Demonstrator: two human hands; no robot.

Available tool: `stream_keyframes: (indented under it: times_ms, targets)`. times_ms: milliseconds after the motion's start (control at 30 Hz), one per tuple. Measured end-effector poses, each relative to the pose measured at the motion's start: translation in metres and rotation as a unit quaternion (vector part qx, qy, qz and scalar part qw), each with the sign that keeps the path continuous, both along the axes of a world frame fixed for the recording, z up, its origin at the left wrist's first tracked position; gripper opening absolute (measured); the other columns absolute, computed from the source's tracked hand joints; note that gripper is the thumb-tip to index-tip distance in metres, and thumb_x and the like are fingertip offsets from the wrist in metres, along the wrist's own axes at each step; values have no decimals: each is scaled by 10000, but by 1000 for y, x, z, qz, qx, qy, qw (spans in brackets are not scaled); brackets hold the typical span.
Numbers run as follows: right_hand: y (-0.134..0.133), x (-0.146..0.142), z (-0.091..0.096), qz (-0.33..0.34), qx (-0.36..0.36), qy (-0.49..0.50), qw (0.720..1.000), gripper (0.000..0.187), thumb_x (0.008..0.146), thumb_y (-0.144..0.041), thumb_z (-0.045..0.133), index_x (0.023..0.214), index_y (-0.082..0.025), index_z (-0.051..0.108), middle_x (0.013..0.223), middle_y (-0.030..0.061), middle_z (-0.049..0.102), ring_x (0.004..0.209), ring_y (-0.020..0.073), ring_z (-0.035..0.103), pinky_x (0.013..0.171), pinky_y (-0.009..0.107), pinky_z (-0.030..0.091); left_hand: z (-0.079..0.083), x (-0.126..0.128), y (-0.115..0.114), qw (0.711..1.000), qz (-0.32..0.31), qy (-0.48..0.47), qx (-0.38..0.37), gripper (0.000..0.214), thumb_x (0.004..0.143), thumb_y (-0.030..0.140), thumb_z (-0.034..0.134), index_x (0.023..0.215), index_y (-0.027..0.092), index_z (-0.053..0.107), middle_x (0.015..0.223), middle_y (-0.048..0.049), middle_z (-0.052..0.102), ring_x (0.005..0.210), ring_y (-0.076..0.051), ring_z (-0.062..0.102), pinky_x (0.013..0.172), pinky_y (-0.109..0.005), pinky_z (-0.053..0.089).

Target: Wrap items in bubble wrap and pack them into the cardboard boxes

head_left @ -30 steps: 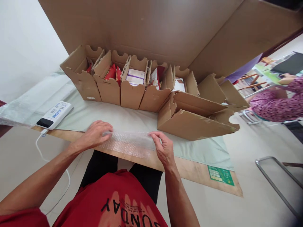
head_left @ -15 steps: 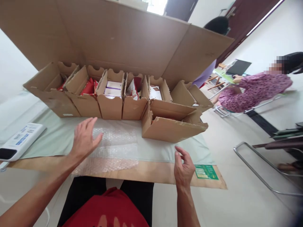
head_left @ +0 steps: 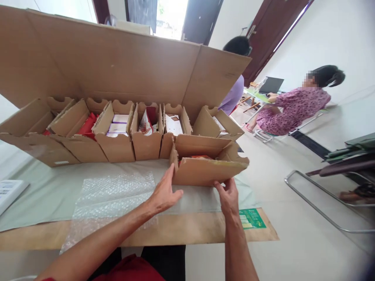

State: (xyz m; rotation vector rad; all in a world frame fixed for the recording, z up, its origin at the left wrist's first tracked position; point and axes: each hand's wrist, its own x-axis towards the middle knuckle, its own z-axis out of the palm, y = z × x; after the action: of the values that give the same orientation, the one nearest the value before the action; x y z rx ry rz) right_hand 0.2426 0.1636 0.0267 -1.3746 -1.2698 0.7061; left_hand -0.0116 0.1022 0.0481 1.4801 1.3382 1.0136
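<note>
A cardboard box bin stands at the front right of the table, open at the top, with something orange-red showing inside. My left hand is at its left end, fingers straight against the cardboard and thumb spread apart. At the lower front edge, toward the right, my right hand has its thumb and curled fingers on the box; some fingertips are hidden by it. Below and left of my left hand lies a sheet of bubble wrap, flat on the pale green cloth.
Behind, a row of cardboard bins holds red packets, white-and-purple boxes and other goods. A tall cardboard panel rises behind them. A white device lies left, a green card right. Two people sit beyond.
Both hands have come to the front box, the left moving far right and the right slightly up. The view has shifted, and the box stays in place beside the row.
</note>
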Motion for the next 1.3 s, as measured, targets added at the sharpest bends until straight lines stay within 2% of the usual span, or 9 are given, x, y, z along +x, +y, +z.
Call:
stream_keyframes:
  times_ms: [200,367,433,567,767,867,1067,1167,1300]
  targets:
    - [3,35,-3,-61,-10,-4,998,557,631,-466,753,1082,-192,572,1043,57,631,999,253,602,813,403,517,13,25,4,997,-56,47,13,1007,741,259,657,1616,121,176,1673,-208,242,1529,-366,284,1225,-548,322]
    - [-47,9,-18,-200,65,-38,977,550,783,-376,678,1270,-134,600,1247,168,657,1141,309,644,931,486,516,5,-34,-54,976,-72,171,112,598,833,242,608,1427,199,548,1522,-145,520,1454,-309,422,1198,-534,381]
    - [-78,-19,-20,-137,69,-70,986,410,870,-357,621,1218,-143,654,1223,167,687,1128,302,663,937,484,525,-5,-73,-89,965,-12,224,138,433,860,208,581,1286,189,656,1425,-145,606,1397,-312,486,1175,-555,406]
    - [-118,-107,-13,127,102,-157,974,249,966,-307,541,1137,-207,691,1269,137,688,1187,280,640,985,489,520,-25,-136,-136,935,108,312,128,342,911,167,502,1190,187,697,1314,-142,678,1298,-309,575,1089,-552,492]
    - [-108,-221,-8,361,139,-369,845,393,975,-261,546,1356,-188,612,1490,140,555,1401,297,476,1099,467,428,-33,-159,-144,882,91,448,111,393,900,159,510,1256,147,677,1414,-171,618,1369,-353,511,1138,-579,420]
    - [-99,-215,-17,350,120,-459,808,419,983,-311,560,1369,-156,609,1494,166,550,1401,332,469,1095,491,404,-32,-177,-153,868,62,484,88,430,923,264,549,1331,159,635,1487,-174,559,1411,-372,470,1170,-622,350]
    - [-109,-130,-18,215,117,-476,845,344,1010,-337,474,1228,-160,673,1353,170,659,1311,334,555,1013,501,437,-32,-230,-183,867,108,480,85,508,923,430,555,1334,139,628,1477,-209,555,1414,-393,461,1149,-605,372]
    - [-125,-123,-4,306,140,-454,825,356,956,-212,499,1277,-179,649,1396,145,633,1320,299,551,1018,461,450,-29,-232,-190,877,111,453,111,477,939,424,528,1300,136,645,1444,-203,583,1420,-377,453,1150,-581,382]
    - [-142,-151,3,437,136,-443,771,467,876,-76,509,1304,-200,649,1461,133,585,1372,302,505,1047,480,442,-27,-218,-192,892,62,436,104,473,917,439,572,1299,171,651,1491,-184,548,1441,-379,427,1180,-592,339]
